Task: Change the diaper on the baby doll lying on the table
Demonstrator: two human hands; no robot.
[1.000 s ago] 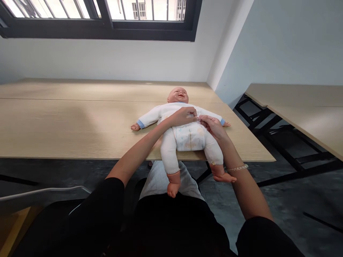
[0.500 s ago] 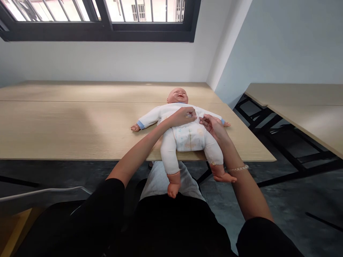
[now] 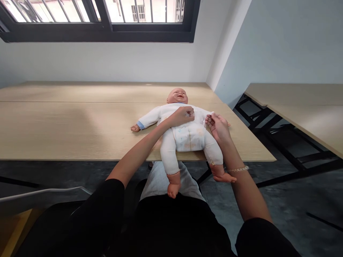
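Observation:
A baby doll (image 3: 178,95) lies on its back on the wooden table (image 3: 66,132), its legs hanging over the front edge. It wears a white top (image 3: 171,109) with blue cuffs and a printed white diaper (image 3: 190,137) around its hips. My left hand (image 3: 184,116) rests over the doll's belly, above the diaper, with curled fingers pressed together; what they hold is hidden. At the doll's side, by the diaper's upper corner, my right hand (image 3: 217,125) is closed in a pinch. Something small and white shows at its fingertips, too small to name.
A second wooden table (image 3: 300,94) stands to the right across a gap, with black folding legs below. Behind the near table is a white wall (image 3: 120,60) under a dark-framed window (image 3: 150,35). A white cable (image 3: 48,191) runs at lower left.
My right hand has moved a little to the right, away from my left hand, and turned slightly, now covering the doll's far cuff. My left hand and the doll have hardly moved.

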